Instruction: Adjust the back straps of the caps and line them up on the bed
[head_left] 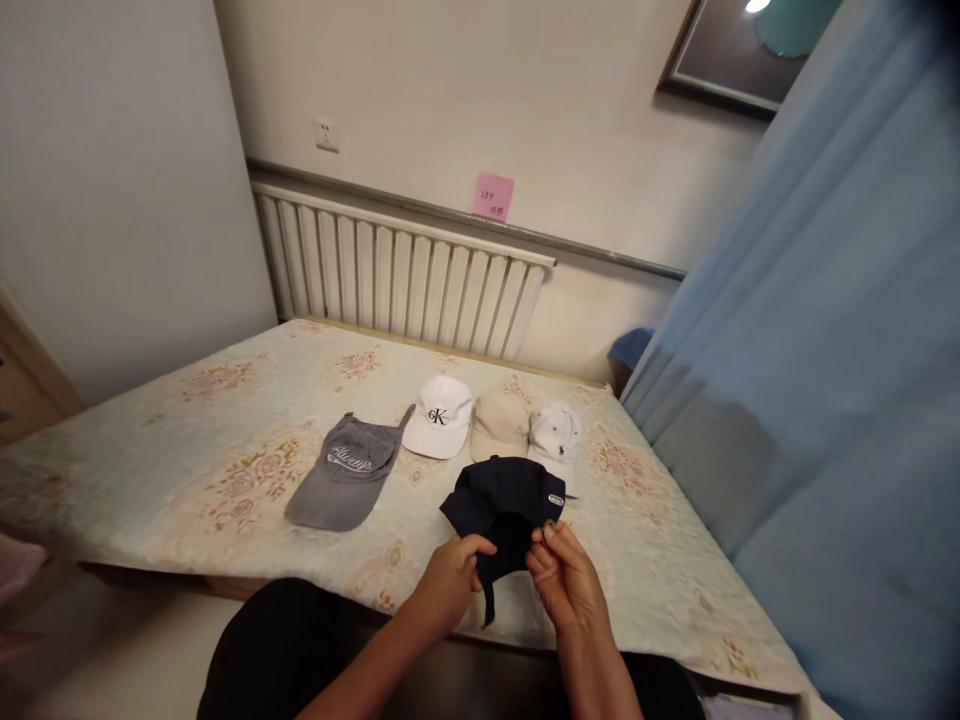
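Between my two hands is a dark navy baseball cap (499, 490), held above the near edge of the bed with its opening toward me. My left hand (450, 580) grips the cap's left edge with the thumb on top, and a loose strap hangs down beside it. On the other side, my right hand (570, 575) pinches the cap's right back edge near a small metal piece. Beyond it lie a white cap (439, 418) with black "CK" letters, a beige cap (500, 425) and a white cap with a small dark logo (555, 432). A grey cap (345, 475) with white script rests further left.
The caps are on a bed with a floral cover (255, 485). A white radiator (405, 275) runs along the wall behind, with a pink note (493, 196) above it. A blue curtain (787, 350) hangs along the right side.
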